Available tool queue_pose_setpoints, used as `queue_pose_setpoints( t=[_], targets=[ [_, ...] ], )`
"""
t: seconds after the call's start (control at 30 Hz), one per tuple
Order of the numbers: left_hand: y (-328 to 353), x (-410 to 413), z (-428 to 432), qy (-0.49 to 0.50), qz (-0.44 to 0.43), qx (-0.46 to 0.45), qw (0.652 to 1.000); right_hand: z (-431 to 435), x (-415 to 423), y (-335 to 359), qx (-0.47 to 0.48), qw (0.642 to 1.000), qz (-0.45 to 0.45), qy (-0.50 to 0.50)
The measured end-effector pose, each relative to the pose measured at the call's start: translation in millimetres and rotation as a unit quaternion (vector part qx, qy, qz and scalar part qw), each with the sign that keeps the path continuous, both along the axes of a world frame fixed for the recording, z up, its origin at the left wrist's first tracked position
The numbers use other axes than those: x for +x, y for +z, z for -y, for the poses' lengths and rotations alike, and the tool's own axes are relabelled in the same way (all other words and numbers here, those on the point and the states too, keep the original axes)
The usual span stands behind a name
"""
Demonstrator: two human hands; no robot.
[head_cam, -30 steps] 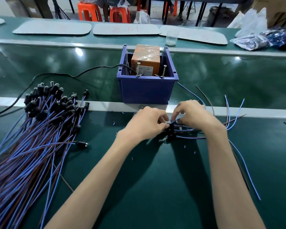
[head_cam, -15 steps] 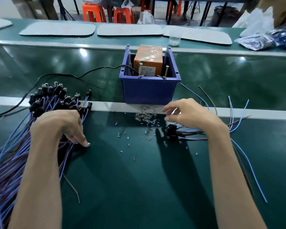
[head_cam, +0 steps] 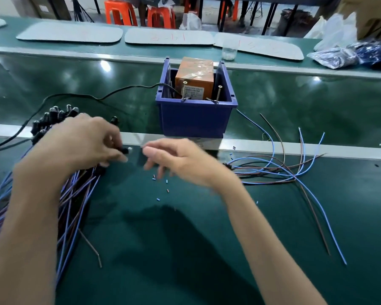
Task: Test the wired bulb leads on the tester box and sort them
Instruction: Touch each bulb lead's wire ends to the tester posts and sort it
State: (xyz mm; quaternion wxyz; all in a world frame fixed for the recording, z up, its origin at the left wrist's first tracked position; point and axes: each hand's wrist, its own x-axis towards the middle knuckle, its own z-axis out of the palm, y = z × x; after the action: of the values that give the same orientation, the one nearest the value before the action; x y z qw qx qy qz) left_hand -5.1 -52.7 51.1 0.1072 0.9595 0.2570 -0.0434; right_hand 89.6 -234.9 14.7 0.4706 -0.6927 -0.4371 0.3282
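A big pile of bulb leads (head_cam: 70, 194) with black sockets and blue and brown wires lies at the left of the green mat. My left hand (head_cam: 81, 142) is over the pile's top end and pinches one black bulb socket (head_cam: 124, 150) between its fingertips. My right hand (head_cam: 180, 161) hovers just right of it with loose fingers, holding nothing. The tester box (head_cam: 195, 78), orange and taped, sits in a blue bin (head_cam: 194, 119) with two upright screws at its front rim. A small group of leads (head_cam: 279, 170) lies spread at the right.
A black cable (head_cam: 79, 96) runs from the bin to the left edge. Tiny cut insulation bits (head_cam: 161, 183) are scattered under my right hand. A metal rail (head_cam: 295, 148) crosses the bench. A clear cup (head_cam: 229, 50), grey pads and plastic bags sit at the back.
My left hand rose from the pile's lower edge and now holds a socket nearer the middle. My right hand left the right group of leads and swung left toward it.
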Motion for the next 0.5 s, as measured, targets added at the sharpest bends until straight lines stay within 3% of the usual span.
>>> queue_pose_setpoints(
  t=[0.07, 0.13, 0.2, 0.3, 0.4, 0.5],
  targets=[
    [1.9, 1.6, 11.9, -0.038, 0.083, 0.051, 0.995, -19.8, -19.7, -8.1, 0.068, 0.986, -0.151, 0.002],
    [-0.5, 3.9, 24.2, -0.08, 0.162, 0.038, 0.983, -33.6, -28.1, -13.1, 0.14, 0.938, -0.305, -0.091],
    [-4.5, 6.7, 33.8, -0.108, 0.232, -0.006, 0.967, -36.7, -25.7, -16.2, 0.156, 0.887, -0.39, -0.19],
    [-12.0, 12.8, 43.5, -0.114, 0.265, -0.024, 0.957, -31.5, -16.8, -19.3, 0.132, 0.874, -0.412, -0.22],
    [-16.6, 15.0, 44.2, -0.087, 0.239, -0.036, 0.966, -25.3, -6.5, -15.1, 0.198, 0.882, -0.332, -0.269],
    [-13.6, 10.2, 35.5, -0.072, 0.195, -0.015, 0.978, -6.4, 22.0, 0.1, 0.295, 0.819, -0.333, -0.362]
  ],
)
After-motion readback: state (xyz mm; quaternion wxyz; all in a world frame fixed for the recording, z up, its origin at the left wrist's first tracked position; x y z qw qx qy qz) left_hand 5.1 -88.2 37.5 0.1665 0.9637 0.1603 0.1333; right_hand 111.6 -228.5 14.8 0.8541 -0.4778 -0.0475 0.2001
